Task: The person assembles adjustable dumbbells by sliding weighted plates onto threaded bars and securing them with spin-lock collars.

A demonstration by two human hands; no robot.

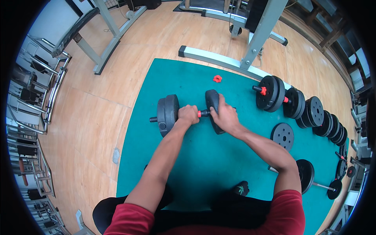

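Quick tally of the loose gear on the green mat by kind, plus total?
Dumbbell held by both hands, left hand and right hand: 1
Assembled dumbbell lying at the right of the mat: 1
Loose flat weight plate: 1
Loose red collar nut: 1
Total: 4, on the green mat; the plate stack at the far right is too crowded to count.

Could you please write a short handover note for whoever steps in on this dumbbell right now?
Left hand: grip closed on the dumbbell handle.
Right hand: on the right plate, which sits on the bar.
Left plates are mounted.
The red collar nut lies loose on the green mat, so the right end looks unsecured.
More plates line the mat's right edge.
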